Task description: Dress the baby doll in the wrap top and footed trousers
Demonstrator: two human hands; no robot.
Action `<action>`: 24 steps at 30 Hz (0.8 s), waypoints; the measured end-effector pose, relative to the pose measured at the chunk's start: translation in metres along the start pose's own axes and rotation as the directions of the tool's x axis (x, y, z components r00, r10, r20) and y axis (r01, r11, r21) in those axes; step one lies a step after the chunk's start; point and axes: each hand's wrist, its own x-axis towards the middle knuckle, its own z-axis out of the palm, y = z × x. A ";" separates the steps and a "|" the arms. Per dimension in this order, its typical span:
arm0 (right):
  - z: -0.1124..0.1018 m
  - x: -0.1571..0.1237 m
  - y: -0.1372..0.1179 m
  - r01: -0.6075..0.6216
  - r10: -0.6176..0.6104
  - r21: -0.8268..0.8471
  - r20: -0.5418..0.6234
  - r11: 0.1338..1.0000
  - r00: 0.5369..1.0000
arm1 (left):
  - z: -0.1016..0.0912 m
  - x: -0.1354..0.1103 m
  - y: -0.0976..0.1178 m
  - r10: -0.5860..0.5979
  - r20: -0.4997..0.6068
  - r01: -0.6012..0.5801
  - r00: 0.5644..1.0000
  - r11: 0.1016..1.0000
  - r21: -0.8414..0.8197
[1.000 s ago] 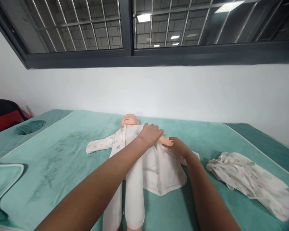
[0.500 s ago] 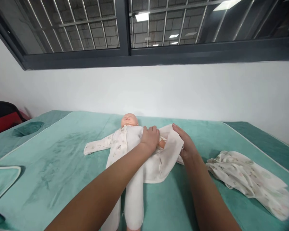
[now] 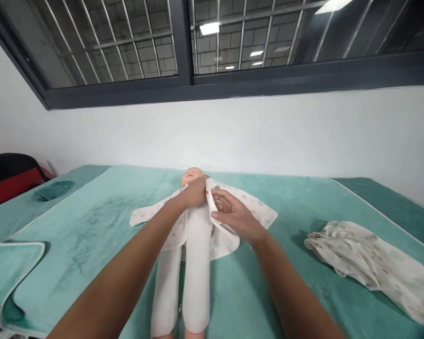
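Observation:
A baby doll point(image 3: 192, 174) lies on its back with its head toward the wall, its legs in white trousers point(image 3: 196, 282). A white printed baby jacket point(image 3: 257, 207) is spread around its upper body; one sleeve reaches out to the left, and the right part fans out over the bed. Near the doll's neck, my left hand point(image 3: 196, 190) is closed on the jacket's edge by the shoulder. My right hand point(image 3: 235, 214) pinches the jacket's front edge between thumb and fingers, just to the right of the chest. The doll's arm on that side is hidden by cloth.
A crumpled printed cloth point(image 3: 367, 263) lies at the right on the green padded bed cover point(image 3: 92, 235). The cover has a round hole point(image 3: 53, 190) at the far left and a folded corner point(image 3: 23, 256). A white wall and barred window stand behind.
My left hand has moved up and left to the doll's shoulder. My right hand has come left and down with the jacket edge. The doll's bare arm part is now covered, and cloth spreads rightward.

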 end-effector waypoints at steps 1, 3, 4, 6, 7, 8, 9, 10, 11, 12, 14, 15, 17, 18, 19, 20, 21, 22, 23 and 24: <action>0.004 0.000 0.002 -0.012 0.013 -0.041 0.030 0.999 0.999 | -0.006 -0.002 -0.003 -0.004 -0.005 0.004 1.000 1.000 -0.004; 0.010 0.000 0.006 -0.018 0.028 -0.119 0.080 0.993 0.996 | -0.013 -0.006 -0.006 -0.021 -0.022 0.021 1.000 1.000 -0.003; 0.013 0.000 0.008 -0.012 0.025 -0.151 0.089 0.989 0.996 | -0.014 -0.008 -0.006 -0.032 -0.036 0.032 0.999 0.999 -0.007; 0.016 0.000 0.010 0.003 0.014 -0.212 0.078 0.977 0.997 | -0.013 -0.011 -0.005 -0.060 -0.070 0.059 0.996 0.998 -0.015; 0.017 0.000 0.011 0.004 0.013 -0.252 0.064 0.968 0.998 | -0.012 -0.013 -0.004 -0.082 -0.093 0.080 0.992 0.996 -0.025; 0.017 0.000 0.011 0.004 0.012 -0.299 0.050 0.954 0.999 | -0.012 -0.015 -0.001 -0.114 -0.112 0.110 0.987 0.993 -0.041; 0.018 0.000 0.010 0.004 0.010 -0.352 0.037 0.936 0.999 | -0.012 -0.017 0.001 -0.152 -0.119 0.145 0.981 0.987 -0.063; 0.019 0.000 0.010 0.007 0.006 -0.407 0.030 0.913 1.000 | -0.013 -0.018 0.004 -0.193 -0.103 0.184 0.976 0.979 -0.084; 0.020 -0.001 0.009 0.010 0.003 -0.462 0.027 0.887 1.000 | -0.015 -0.019 0.008 -0.234 -0.064 0.228 0.970 0.969 -0.095; 0.021 -0.001 0.008 0.015 0.000 -0.514 0.029 0.858 1.000 | -0.017 -0.020 0.012 -0.271 -0.012 0.270 0.962 0.959 -0.083; 0.024 -0.002 0.006 0.032 -0.002 -0.598 0.050 0.801 0.999 | -0.021 -0.018 0.020 -0.317 0.084 0.315 0.945 0.948 0.032; 0.025 -0.002 0.004 0.041 0.004 -0.630 0.070 0.775 0.998 | -0.022 -0.015 0.023 -0.332 0.110 0.321 0.937 0.941 0.106; 0.026 -0.003 0.001 0.066 0.025 -0.671 0.125 0.738 0.992 | -0.023 -0.010 0.027 -0.343 0.129 0.309 0.931 0.924 0.224; 0.025 -0.004 0.000 0.081 0.033 -0.683 0.152 0.726 0.988 | -0.023 -0.006 0.028 -0.339 0.136 0.298 0.931 0.920 0.255; 0.024 -0.005 -0.002 0.092 0.039 -0.692 0.171 0.716 0.984 | -0.022 -0.003 0.027 -0.330 0.140 0.285 0.933 0.920 0.270; 0.022 -0.006 -0.002 0.097 0.043 -0.700 0.180 0.708 0.983 | -0.020 -0.001 0.025 -0.317 0.135 0.272 0.939 0.922 0.277; 0.020 -0.007 -0.003 0.090 0.044 -0.705 0.169 0.703 0.985 | -0.019 0.002 0.023 -0.301 0.113 0.259 0.947 0.922 0.287; 0.019 -0.009 -0.003 0.067 0.043 -0.709 0.135 0.702 0.990 | -0.017 0.003 0.020 -0.283 0.075 0.249 0.956 0.922 0.297; 0.017 -0.010 -0.003 0.028 0.045 -0.710 0.083 0.703 0.996 | -0.016 0.005 0.017 -0.265 0.026 0.244 0.964 0.921 0.305; 0.017 -0.011 -0.003 -0.020 0.051 -0.709 0.023 0.705 0.998 | -0.014 0.005 0.014 -0.248 -0.027 0.244 0.968 0.919 0.310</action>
